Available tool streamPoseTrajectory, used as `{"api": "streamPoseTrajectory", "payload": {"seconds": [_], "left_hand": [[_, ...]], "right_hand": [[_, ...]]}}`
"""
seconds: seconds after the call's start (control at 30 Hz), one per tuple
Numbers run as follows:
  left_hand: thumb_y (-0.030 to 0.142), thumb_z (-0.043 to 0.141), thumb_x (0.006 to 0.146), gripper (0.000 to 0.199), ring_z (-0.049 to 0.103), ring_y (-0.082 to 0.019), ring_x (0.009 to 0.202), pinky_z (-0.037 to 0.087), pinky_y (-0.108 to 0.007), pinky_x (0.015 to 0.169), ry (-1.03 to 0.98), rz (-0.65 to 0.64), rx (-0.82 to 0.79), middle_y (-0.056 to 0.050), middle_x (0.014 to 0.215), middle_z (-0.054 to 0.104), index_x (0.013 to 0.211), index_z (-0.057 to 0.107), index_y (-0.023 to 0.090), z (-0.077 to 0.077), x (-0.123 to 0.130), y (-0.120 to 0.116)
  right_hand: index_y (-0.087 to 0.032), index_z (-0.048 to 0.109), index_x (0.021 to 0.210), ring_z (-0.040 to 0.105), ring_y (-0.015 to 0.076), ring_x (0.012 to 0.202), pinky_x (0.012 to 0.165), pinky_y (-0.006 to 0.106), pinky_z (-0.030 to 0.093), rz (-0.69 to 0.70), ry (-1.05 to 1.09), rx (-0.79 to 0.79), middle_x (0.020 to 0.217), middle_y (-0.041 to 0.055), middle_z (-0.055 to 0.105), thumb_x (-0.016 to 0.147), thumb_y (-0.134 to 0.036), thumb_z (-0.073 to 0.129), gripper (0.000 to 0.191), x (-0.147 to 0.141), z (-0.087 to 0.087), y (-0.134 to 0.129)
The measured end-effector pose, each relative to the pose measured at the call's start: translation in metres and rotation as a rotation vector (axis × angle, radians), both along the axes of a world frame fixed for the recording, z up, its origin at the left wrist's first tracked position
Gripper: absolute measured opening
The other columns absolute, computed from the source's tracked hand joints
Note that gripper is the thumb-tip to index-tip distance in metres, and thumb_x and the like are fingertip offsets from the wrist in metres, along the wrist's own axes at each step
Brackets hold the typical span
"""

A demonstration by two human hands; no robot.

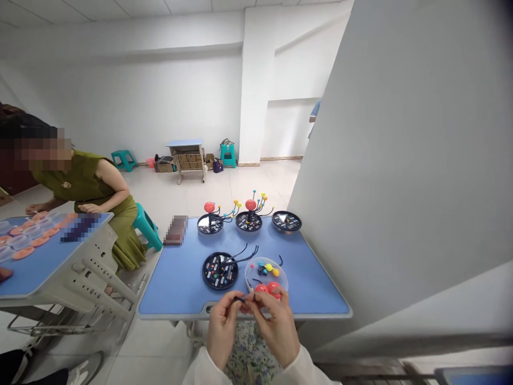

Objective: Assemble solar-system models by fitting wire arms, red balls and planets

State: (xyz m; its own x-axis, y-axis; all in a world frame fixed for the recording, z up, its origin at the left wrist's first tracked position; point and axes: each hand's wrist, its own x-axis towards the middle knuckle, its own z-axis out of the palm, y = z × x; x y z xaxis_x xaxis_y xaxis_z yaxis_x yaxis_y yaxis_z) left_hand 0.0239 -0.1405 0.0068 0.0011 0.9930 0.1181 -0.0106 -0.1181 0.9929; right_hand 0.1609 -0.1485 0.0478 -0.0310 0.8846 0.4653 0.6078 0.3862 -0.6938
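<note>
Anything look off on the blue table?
Back row: the right-hand round black base stands bare, while the two beside it carry red-ball wire models, so it stands out as the mismatch. Black wires also splay loosely from the front black base. No visible spills or breakage.

Single head-worn camera faces forward and down from behind the near edge of the blue rectangular worktop [176, 289], close above the left hand [224, 337] and right hand [276, 334].
</note>
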Motion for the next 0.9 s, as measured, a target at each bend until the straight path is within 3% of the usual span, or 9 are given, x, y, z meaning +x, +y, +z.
{"api": "streamPoseTrajectory", "payload": {"seconds": [0.13,0.23,0.33,0.43,0.67,0.9], "left_hand": [[0.035,0.056,0.083,0.029,0.066,-0.022,0.094,0.052,-0.032,0.084,0.166,-0.004,0.125,-0.008,0.105,0.072,0.103,0.07,0.02,0.017,-0.018,0.029],[0.032,0.054,0.084,0.03,0.066,-0.021,0.091,0.051,-0.032,0.083,0.255,0.102,0.209,-0.006,0.098,0.073,0.11,0.066,0.022,0.027,-0.03,0.054],[0.03,0.056,0.083,0.021,0.065,-0.021,0.087,0.05,-0.033,0.083,0.381,0.246,0.286,-0.005,0.089,0.072,0.098,0.069,0.023,0.031,-0.037,0.077],[0.029,0.058,0.082,0.014,0.062,-0.022,0.092,0.048,-0.035,0.087,0.466,0.313,0.321,-0.005,0.089,0.07,0.082,0.071,0.023,0.028,-0.039,0.092],[0.03,0.056,0.081,0.015,0.065,-0.019,0.078,0.049,-0.031,0.077,0.434,0.281,0.217,-0.003,0.082,0.072,0.085,0.069,0.021,0.014,-0.036,0.096],[0.033,0.056,0.08,0.019,0.066,-0.017,0.074,0.05,-0.026,0.069,0.375,0.231,0.179,-0.002,0.08,0.074,0.081,0.069,0.02,0.018,-0.037,0.095]], "right_hand": [[-0.024,0.065,0.087,0.064,0.0173,0.063,0.082,0.038,0.038,0.016,0.002,0.014,0.076,0.0004,0.073,0.088,-0.028,0.051,0.015,-0.01,0.002,0.035],[-0.023,0.067,0.088,0.064,0.0182,0.07,0.078,0.034,0.041,0.052,0.018,0.055,0.081,0.0024,0.072,0.087,-0.025,0.05,0.017,-0.021,0.007,0.065],[-0.021,0.068,0.087,0.064,0.0181,0.072,0.071,0.03,0.046,0.101,0.101,0.051,0.081,0.0047,0.07,0.087,-0.023,0.047,0.021,-0.031,0.009,0.09],[-0.02,0.069,0.086,0.062,0.0173,0.069,0.067,0.028,0.048,0.121,0.14,0.018,0.077,0.0044,0.067,0.084,-0.021,0.05,0.019,-0.036,0.007,0.105],[-0.019,0.07,0.075,0.057,0.0149,0.064,0.065,0.027,0.046,0.144,0.082,-0.051,0.07,0.0016,0.062,0.08,-0.018,0.056,0.015,-0.034,0.001,0.115],[-0.017,0.07,0.072,0.052,0.0118,0.057,0.058,0.023,0.042,0.224,-0.015,-0.125,0.065,-0.0003,0.058,0.077,-0.011,0.059,0.014,-0.032,0.012,0.127]]}}
